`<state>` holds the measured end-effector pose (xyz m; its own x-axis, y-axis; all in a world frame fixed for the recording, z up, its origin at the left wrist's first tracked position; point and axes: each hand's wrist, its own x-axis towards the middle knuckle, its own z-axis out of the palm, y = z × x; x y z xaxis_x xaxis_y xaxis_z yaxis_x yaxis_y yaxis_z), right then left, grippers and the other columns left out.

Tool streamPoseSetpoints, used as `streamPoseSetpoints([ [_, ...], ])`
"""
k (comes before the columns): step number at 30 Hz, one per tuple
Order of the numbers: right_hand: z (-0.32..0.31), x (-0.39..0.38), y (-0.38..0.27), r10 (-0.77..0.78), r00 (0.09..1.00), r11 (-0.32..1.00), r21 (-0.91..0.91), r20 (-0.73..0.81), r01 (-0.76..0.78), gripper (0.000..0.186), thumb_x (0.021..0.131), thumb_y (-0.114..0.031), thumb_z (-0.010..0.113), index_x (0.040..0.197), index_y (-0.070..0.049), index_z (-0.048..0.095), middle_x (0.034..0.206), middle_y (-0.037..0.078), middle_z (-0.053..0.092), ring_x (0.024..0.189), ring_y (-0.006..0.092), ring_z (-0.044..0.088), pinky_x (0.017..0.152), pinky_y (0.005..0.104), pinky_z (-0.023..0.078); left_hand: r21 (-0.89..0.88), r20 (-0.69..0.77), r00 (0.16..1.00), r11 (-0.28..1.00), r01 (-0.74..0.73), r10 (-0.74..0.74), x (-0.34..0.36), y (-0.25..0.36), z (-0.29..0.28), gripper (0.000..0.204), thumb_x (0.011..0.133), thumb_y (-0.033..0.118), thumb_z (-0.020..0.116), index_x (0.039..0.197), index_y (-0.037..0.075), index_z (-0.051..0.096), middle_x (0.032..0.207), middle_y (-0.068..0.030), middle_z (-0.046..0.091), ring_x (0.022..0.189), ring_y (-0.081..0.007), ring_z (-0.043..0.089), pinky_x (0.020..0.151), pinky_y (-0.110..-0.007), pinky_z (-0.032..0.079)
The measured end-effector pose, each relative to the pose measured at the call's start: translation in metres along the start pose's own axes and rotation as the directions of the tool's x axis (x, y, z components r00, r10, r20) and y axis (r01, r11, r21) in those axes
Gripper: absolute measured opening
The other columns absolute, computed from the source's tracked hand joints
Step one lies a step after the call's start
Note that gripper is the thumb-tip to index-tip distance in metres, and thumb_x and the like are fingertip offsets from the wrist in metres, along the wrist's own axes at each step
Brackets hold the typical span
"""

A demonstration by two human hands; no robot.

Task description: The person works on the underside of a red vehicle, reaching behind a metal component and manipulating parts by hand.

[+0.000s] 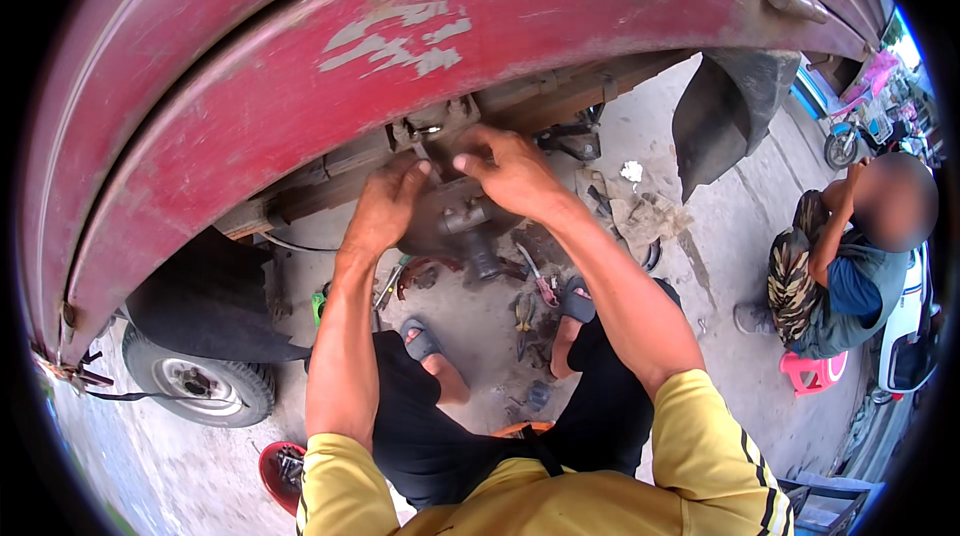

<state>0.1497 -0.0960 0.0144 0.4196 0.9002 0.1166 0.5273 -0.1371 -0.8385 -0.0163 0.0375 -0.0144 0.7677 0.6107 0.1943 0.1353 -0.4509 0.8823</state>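
Observation:
Both of my hands are raised beneath the red body panel (560,6) of a vehicle, at a metal bracket (430,118) on the rusty underframe. My left hand (392,196) is closed near a small metal piece below the bracket; what its fingers grip is unclear. My right hand (505,171) has curled fingers at the bracket's right side, partly hiding what they hold. Below them is a dark, greasy cylindrical mechanical part (470,236).
Tools such as pink-handled pliers (540,281) lie between my feet. A wheel (190,386) and red bowl of parts (285,471) are at left. A person (840,286) sits on a pink stool (812,374) at right, near motorbikes (845,144). Black mudguards flank the bracket.

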Motion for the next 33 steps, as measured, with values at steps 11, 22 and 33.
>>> streamPoseSetpoints([
  [11,-0.012,-0.004,0.005,0.033,0.938,0.987,-0.161,0.344,0.024,0.062,0.078,-0.037,0.080,0.127,-0.003,0.065,0.119,0.024,0.068,0.115,0.0361,0.064,0.099,0.0407,0.049,0.164,0.086,0.995,0.986,0.028,-0.042,-0.008,0.007,-0.009,0.032,0.103,0.027,0.056,0.106,-0.005,0.061,0.090,-0.0178,0.067,0.084,-0.0216,0.057,0.081,-0.037,0.048],
  [22,0.000,0.020,0.023,0.007,0.905,0.995,-0.091,0.424,0.034,0.059,0.074,-0.034,0.082,0.118,0.003,0.070,0.113,0.023,0.071,0.109,0.0346,0.067,0.094,0.0391,0.050,0.260,0.038,0.995,0.962,0.079,-0.092,-0.007,0.019,0.000,0.032,0.102,0.027,0.056,0.106,-0.005,0.060,0.094,-0.0259,0.065,0.093,-0.0373,0.059,0.083,-0.043,0.048],
  [33,0.009,0.018,0.026,-0.003,0.940,0.969,-0.232,0.341,0.087,0.068,0.074,-0.043,0.079,0.124,0.002,0.068,0.119,0.024,0.069,0.116,0.0356,0.064,0.099,0.0393,0.049,0.145,0.027,0.995,0.985,0.092,-0.097,-0.012,0.023,-0.001,0.039,0.105,0.032,0.052,0.105,-0.006,0.061,0.094,-0.0258,0.068,0.087,-0.0355,0.063,0.083,-0.042,0.048],
])
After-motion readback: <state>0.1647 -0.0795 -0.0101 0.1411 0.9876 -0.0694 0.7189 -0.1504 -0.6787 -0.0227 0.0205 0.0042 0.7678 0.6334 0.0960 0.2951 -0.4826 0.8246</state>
